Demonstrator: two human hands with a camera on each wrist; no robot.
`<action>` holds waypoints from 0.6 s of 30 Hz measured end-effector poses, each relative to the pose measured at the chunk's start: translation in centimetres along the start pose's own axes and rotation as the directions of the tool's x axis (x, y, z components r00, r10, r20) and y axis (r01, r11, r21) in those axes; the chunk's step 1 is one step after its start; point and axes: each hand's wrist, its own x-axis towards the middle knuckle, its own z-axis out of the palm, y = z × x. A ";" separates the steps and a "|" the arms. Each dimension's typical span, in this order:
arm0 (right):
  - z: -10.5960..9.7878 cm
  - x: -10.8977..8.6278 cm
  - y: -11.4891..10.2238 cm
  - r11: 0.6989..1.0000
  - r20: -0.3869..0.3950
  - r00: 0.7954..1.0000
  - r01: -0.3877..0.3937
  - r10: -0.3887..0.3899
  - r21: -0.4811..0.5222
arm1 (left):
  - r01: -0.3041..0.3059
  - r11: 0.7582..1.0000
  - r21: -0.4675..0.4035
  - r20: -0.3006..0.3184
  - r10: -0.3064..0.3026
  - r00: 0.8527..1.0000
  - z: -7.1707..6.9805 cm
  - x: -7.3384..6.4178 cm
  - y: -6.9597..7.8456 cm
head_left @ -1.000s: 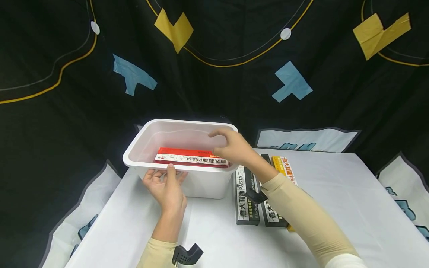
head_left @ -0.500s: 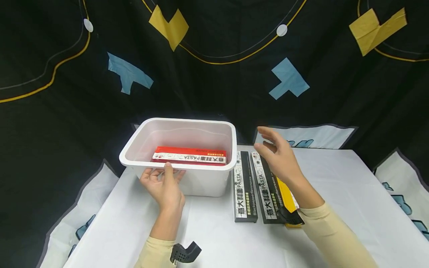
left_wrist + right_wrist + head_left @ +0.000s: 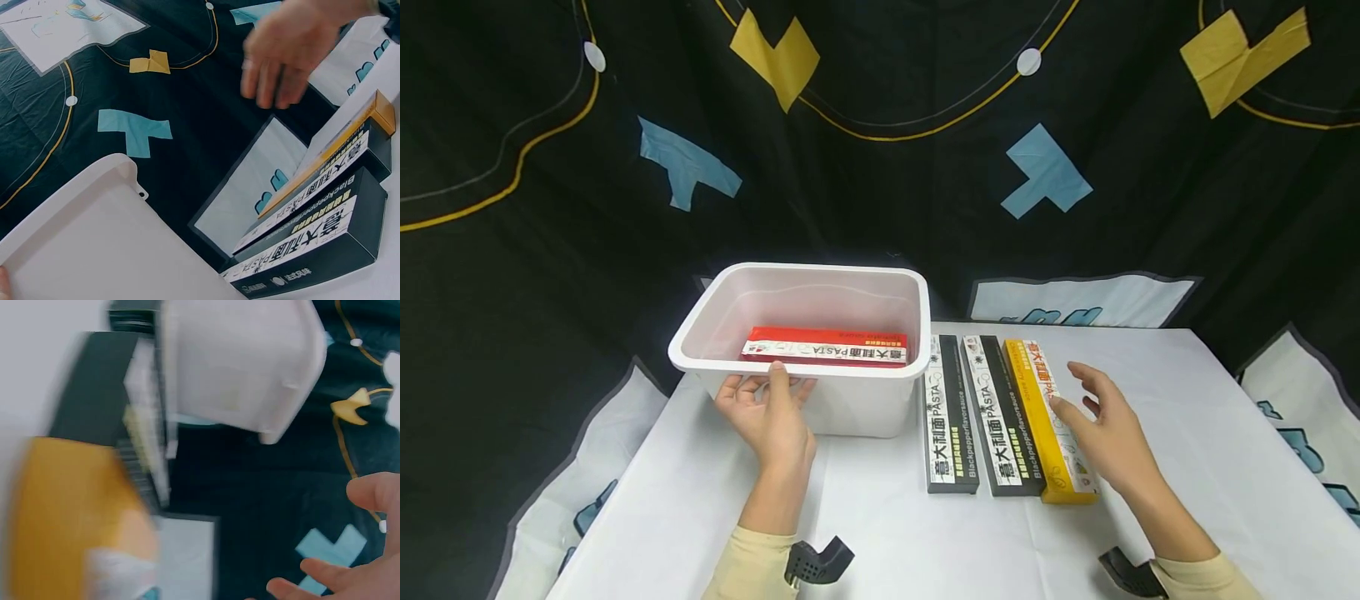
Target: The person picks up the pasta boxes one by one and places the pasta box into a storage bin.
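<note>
The yellow pasta box (image 3: 1049, 425) lies on the table (image 3: 895, 533); the right hand (image 3: 1108, 433) hovers near it, thumb and fingers wide apart, while the left hand (image 3: 775, 421) pinches the white bin (image 3: 857, 408) by its rim. This looks like the reach; lifting calls for closing around the box's sides.

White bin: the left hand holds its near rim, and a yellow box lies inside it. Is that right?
Not quite: the box inside the bin is the red box, as the head view shows; the yellow box lies on the table. The left hand does hold the bin's near rim.
</note>
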 end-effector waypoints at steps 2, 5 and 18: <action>0.2 -0.6 1.1 0.997 0.041 0.998 -0.053 0.055 -0.049 | -0.001 1.000 0.003 0.004 0.001 1.000 0.0 0.0 0.0; 0.9 -1.4 2.8 0.989 0.095 0.991 -0.083 0.095 -0.123 | -0.001 1.000 0.002 0.001 0.001 1.000 0.0 0.0 0.1; 2.6 -2.6 6.1 0.930 0.218 0.964 -0.065 0.152 -0.361 | 0.000 1.000 0.010 0.013 0.000 1.000 -0.1 -0.1 0.1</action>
